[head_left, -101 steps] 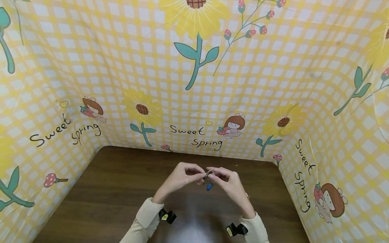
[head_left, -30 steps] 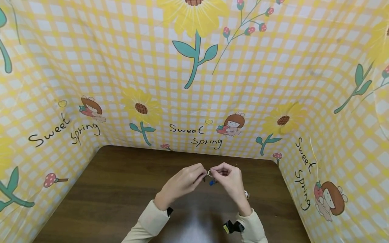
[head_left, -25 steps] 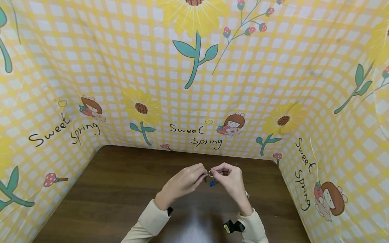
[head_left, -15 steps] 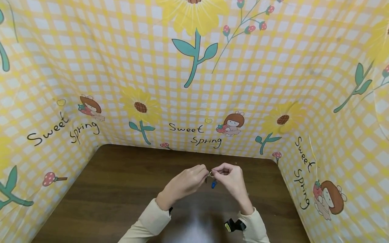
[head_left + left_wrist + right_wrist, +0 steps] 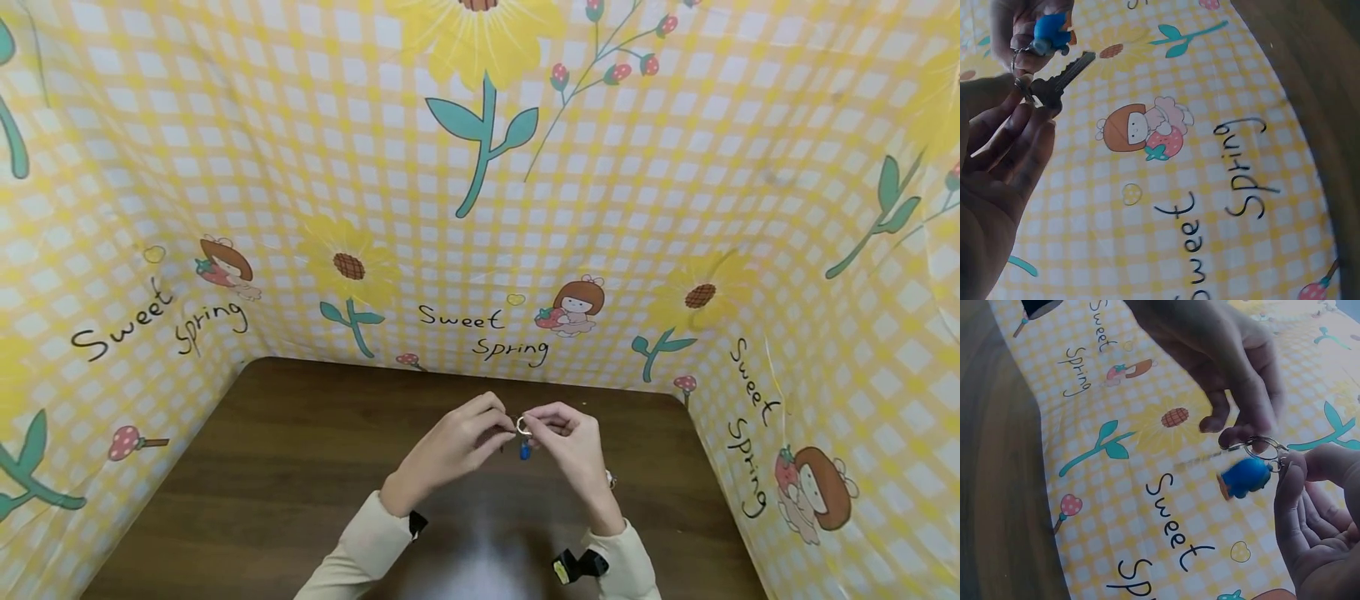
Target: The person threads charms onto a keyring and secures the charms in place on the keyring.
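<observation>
Both hands meet over the table around a metal key ring [image 5: 1263, 447]. My right hand [image 5: 568, 433] pinches the ring between thumb and forefinger on its right side. My left hand [image 5: 461, 437] pinches the ring's opposite side with thumb and fingertips, its other fingers bent and slightly spread. A toothed key [image 5: 1060, 84] hangs at the left fingertips and points away from the palm; in the right wrist view it shows edge-on and blurred. From a short chain on the ring dangles a small blue figure charm [image 5: 1246, 477] with orange parts, below the right fingertips.
The dark wooden table [image 5: 300, 475] lies under the hands. A yellow checked cloth [image 5: 420, 250] with printed flowers and lettering stands round its back and sides. Black wrist cameras [image 5: 579, 567] sit at the cream sleeves [image 5: 367, 542].
Since the earliest frame my left hand has turned so its back faces up. In the last half second its fingers have spread and lifted a little, while the blue charm swings slightly.
</observation>
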Demonstrator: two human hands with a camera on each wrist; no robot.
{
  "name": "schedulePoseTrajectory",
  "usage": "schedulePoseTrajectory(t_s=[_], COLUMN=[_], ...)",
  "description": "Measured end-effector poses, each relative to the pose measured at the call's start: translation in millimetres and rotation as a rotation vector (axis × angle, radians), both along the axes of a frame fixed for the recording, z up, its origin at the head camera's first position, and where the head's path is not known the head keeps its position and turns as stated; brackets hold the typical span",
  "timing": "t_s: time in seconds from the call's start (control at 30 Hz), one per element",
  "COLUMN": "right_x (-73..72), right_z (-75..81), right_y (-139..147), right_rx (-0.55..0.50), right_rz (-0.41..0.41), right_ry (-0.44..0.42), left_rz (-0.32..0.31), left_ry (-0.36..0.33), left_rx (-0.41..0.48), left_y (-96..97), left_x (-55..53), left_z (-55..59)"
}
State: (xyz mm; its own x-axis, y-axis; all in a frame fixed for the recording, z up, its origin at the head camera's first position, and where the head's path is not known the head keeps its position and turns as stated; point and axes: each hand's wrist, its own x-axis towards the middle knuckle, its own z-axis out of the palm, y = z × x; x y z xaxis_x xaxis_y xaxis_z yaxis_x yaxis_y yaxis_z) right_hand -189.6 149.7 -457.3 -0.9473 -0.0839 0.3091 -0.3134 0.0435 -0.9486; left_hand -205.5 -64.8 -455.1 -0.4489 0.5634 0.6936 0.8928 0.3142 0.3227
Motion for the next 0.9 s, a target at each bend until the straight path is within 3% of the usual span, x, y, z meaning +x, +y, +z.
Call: schedulePoseTrajectory(t_s=[0.23,0.5,0.6,0.9], right_x=[1.2,1.2,1.0,1.2], right_z=[1.7,2.2,1.8,1.9], right_y=[-0.8,-0.3,-0.1,-1.1], right_rx=[-0.004,0.004,0.005,0.013], right_rz=[0.019,0.041,0.05,0.069], right_ry=[0.014,0.054,0.065,0.072], left_rz=[0.008,-0.037,-0.02,-0.001], left_ry=[-0.029,-0.14,-0.136,-0.039], left_rx=[0.078,0.111,0.1,0.048], left_y=[0.5,1.8,1.7,0.6], left_x=[0.2,4.4,5.3,3.2], left_z=[-3.2,-4.8,-5.2,-2.6])
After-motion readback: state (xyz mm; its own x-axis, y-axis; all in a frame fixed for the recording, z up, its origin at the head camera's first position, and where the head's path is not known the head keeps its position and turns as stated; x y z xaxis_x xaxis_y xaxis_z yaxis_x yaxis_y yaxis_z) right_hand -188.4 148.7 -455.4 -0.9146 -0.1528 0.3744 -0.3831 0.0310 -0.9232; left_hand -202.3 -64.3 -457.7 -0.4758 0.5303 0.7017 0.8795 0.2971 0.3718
